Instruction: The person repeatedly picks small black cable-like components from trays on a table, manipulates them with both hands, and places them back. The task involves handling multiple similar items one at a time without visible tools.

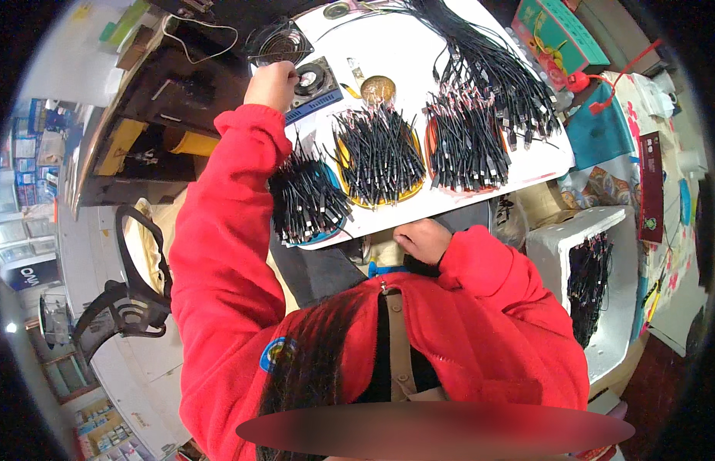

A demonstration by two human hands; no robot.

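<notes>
Left hand (271, 87) curled beside the fan (311, 78), upper centre; right hand (424, 240) half-closed by the worktop (403, 46); holds hidden, can't tell. Cables (307, 196), left of centre, crowd the left sleeve (248, 150): snagging might spill them.

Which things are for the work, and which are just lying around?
Probably for the work: black cables, coloured plates, white table, black fan by the left hand.

Probably just lying about: black chair, green box, blue cloth.
</notes>
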